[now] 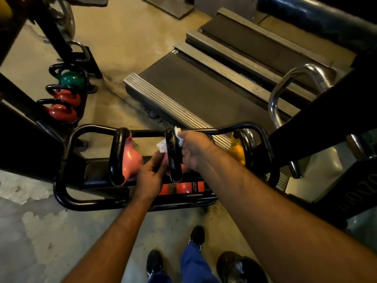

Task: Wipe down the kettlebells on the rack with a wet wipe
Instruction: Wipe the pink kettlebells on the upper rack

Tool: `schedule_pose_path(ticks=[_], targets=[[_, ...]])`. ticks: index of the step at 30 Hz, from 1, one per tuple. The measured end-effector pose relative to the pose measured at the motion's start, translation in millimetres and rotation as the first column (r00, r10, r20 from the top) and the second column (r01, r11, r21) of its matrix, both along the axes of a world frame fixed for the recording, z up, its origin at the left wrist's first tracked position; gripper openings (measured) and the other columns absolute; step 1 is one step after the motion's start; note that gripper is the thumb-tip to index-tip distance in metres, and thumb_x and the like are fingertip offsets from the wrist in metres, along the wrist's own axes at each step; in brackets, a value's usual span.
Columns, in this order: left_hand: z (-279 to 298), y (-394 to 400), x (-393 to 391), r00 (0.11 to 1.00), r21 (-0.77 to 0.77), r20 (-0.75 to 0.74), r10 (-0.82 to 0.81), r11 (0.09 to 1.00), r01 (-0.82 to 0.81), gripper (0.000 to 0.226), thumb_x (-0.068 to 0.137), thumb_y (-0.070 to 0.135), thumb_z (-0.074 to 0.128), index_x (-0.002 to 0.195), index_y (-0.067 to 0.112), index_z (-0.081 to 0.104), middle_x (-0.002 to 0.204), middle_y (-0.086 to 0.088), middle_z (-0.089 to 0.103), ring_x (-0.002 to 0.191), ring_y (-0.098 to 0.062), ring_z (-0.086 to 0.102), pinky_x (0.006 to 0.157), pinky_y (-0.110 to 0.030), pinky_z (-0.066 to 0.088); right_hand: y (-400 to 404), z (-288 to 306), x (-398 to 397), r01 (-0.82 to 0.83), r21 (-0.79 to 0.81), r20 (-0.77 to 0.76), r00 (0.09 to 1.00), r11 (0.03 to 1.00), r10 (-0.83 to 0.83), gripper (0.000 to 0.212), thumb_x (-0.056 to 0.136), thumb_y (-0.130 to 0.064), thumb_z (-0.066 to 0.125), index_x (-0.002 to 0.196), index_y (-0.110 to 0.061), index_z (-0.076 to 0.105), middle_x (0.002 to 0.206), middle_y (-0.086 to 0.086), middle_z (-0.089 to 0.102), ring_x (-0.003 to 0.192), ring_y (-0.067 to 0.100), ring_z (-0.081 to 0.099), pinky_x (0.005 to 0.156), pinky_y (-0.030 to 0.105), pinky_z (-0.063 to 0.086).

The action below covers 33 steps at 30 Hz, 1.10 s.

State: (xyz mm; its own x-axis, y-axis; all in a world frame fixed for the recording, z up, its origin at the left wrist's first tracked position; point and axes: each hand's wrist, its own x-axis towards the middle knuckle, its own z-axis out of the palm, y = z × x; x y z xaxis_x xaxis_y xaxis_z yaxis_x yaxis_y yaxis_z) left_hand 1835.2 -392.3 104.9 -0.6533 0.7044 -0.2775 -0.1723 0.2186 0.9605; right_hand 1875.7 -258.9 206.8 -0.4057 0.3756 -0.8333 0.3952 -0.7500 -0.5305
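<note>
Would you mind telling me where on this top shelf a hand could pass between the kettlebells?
The widest bare stretch lies between the middle handle and the yellow kettlebell, though the right hand with the wipe reaches across it. Between the pink kettlebell and the middle handle it is crowded: the left hand fills that gap.

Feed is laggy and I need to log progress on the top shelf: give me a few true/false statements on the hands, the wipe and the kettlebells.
1. The right hand presses the white wet wipe against the black handle of the middle kettlebell. True.
2. The left hand hangs idle, away from the rack. False: it touches the same kettlebell beside its handle.
3. A pink kettlebell with a black handle stands left of the one being wiped. True.
4. The yellow kettlebell lies on the floor. False: it sits at the right end of the black tubular rack.
</note>
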Motion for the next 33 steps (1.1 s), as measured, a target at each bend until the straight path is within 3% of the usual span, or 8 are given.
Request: schedule_pose_path(ticks=[4,8,12,17,21,25,29,33], targets=[[2,3,2,1.000,-0.003,-0.018,0.021,1.000,-0.021,0.023,0.098,0.030,0.055,0.117,0.041,0.064,0.108,0.018,0.072,0.107,-0.003,0.066,0.084,-0.017,0.053,9,-3,-2,-0.019,-0.042,0.041,0.999,0.999,0.021,0.029,0.105,-0.022,0.036,0.091,-0.008,0.058,0.085,0.008,0.056,0.070,0.019,0.053,0.070,0.034,0.048],[2,3,1,0.999,-0.005,-0.007,0.037,0.999,-0.037,0.023,0.096,0.033,0.059,0.112,0.048,0.067,0.112,0.012,0.073,0.110,-0.011,0.067,0.092,-0.032,0.054,7,-4,-4,-0.050,-0.038,-0.006,0.999,0.998,0.049,0.046,0.107,-0.020,0.026,0.077,-0.004,0.057,0.058,0.010,0.062,0.046,0.021,0.060,0.053,0.030,0.044],[1,3,2,0.998,-0.015,0.013,0.054,0.998,-0.054,0.023,0.094,0.034,0.059,0.113,0.042,0.068,0.107,0.014,0.074,0.108,-0.010,0.068,0.089,-0.032,0.055,1,-8,5,0.000,-0.079,-0.099,0.995,0.997,-0.008,0.034,0.103,-0.024,0.035,0.107,-0.006,0.064,0.094,0.013,0.065,0.072,0.024,0.062,0.059,0.027,0.052],[-3,1,5,0.997,-0.060,-0.065,0.047,0.997,-0.051,0.033,0.100,0.022,0.057,0.131,0.016,0.062,0.110,0.007,0.073,0.109,-0.015,0.068,0.089,-0.034,0.057,-13,-20,43,-0.064,0.122,-0.222,0.971,0.990,0.090,0.034,0.105,-0.023,0.044,0.124,-0.001,0.063,0.116,0.019,0.070,0.104,0.032,0.068,0.095,0.047,0.054],[-5,1,5,0.992,-0.055,-0.122,0.032,0.998,-0.039,0.050,0.095,0.004,0.061,0.142,0.018,0.053,0.130,-0.003,0.066,0.121,-0.017,0.062,0.102,-0.043,0.052,-22,-26,69,-0.143,0.485,-0.181,0.949,0.863,0.259,0.026,0.102,-0.008,0.048,0.104,-0.006,0.074,0.099,0.012,0.076,0.094,0.024,0.070,0.090,0.041,0.057],[-3,0,4,0.995,-0.033,-0.095,0.013,0.999,-0.016,0.055,0.093,0.006,0.062,0.144,0.022,0.051,0.134,0.001,0.063,0.123,-0.016,0.060,0.103,-0.045,0.051,-43,-44,92,-0.251,0.758,-0.023,0.912,0.602,0.409,0.026,0.101,-0.025,0.050,0.107,-0.021,0.075,0.099,0.004,0.074,0.097,0.020,0.070,0.090,0.049,0.057],[-5,0,1,0.990,-0.033,-0.137,-0.022,0.999,0.018,0.044,0.099,0.027,0.058,0.143,0.025,0.051,0.135,0.001,0.062,0.127,-0.018,0.058,0.104,-0.049,0.050,-55,-52,101,-0.281,0.835,0.074,0.909,0.473,0.410,0.025,0.101,-0.025,0.052,0.115,-0.023,0.073,0.098,-0.003,0.074,0.095,0.013,0.069,0.085,0.046,0.059],[-6,-1,-1,0.986,-0.039,-0.163,-0.043,0.999,0.038,0.047,0.097,0.035,0.058,0.143,0.028,0.051,0.136,0.001,0.062,0.128,-0.018,0.057,0.105,-0.051,0.049,-63,-50,101,-0.264,0.857,0.103,0.929,0.442,0.355,0.025,0.100,-0.022,0.054,0.117,-0.024,0.073,0.100,-0.007,0.074,0.095,0.011,0.069,0.084,0.044,0.059]])
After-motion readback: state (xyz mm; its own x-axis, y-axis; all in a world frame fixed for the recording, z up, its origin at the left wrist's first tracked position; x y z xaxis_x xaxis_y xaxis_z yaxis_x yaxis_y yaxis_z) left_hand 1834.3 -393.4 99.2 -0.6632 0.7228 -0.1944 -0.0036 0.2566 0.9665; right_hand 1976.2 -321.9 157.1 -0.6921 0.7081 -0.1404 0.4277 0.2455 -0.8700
